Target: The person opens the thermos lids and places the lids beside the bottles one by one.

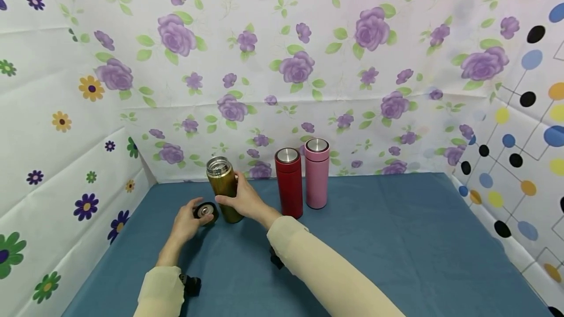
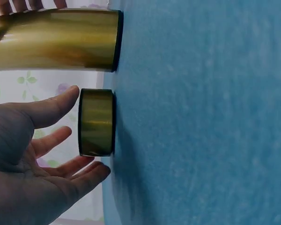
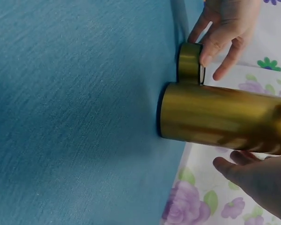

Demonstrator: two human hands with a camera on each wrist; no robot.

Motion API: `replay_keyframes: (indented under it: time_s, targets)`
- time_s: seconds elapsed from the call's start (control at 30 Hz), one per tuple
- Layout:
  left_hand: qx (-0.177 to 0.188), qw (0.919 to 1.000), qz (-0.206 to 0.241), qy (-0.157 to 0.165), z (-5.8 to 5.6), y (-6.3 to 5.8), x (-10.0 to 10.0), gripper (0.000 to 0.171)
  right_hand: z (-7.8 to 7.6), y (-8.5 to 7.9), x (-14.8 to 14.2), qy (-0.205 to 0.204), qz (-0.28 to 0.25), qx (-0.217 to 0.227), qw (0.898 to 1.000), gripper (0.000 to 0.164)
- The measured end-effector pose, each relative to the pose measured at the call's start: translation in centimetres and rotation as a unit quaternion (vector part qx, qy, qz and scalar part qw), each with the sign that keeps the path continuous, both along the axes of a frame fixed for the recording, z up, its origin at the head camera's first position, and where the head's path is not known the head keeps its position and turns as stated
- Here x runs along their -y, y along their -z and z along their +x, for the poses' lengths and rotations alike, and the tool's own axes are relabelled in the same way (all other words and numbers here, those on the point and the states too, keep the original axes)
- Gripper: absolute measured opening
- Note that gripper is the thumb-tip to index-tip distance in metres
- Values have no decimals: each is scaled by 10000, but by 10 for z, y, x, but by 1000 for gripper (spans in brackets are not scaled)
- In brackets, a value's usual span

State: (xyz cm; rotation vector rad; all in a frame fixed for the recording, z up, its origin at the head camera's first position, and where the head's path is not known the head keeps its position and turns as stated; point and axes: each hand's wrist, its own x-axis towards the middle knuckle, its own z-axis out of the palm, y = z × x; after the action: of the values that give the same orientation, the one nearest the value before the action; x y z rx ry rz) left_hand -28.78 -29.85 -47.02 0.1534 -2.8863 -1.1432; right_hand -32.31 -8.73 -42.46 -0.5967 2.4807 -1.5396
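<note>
A gold thermos bottle (image 1: 225, 187) stands uncapped on the table, its steel mouth showing in the head view. My right hand (image 1: 241, 200) holds it from the right, thumb across the front and the other fingers at its far side. Just left of the bottle, its short gold lid (image 2: 96, 123) rests on the cloth, hollow side up. My left hand (image 1: 186, 221) is around the lid with thumb and fingers spread; in the left wrist view the fingers (image 2: 91, 177) lie loosely beside it, and firm contact is not clear.
A red thermos (image 1: 289, 185) and a pink thermos (image 1: 317, 175), both capped with silver-topped lids, stand upright right of the gold one. Blue cloth (image 1: 387, 238) covers the table. Flower-patterned sheets (image 1: 264, 62) wall the back and left, a dotted sheet (image 1: 524, 160) the right.
</note>
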Motion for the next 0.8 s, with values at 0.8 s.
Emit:
replay_keyframes:
  time_s: [0.8]
  targets:
    - [-1420, 9811, 1247, -411, 9, -45, -21, 73, 16, -27, -38, -284, -430, -739, 9959, 80]
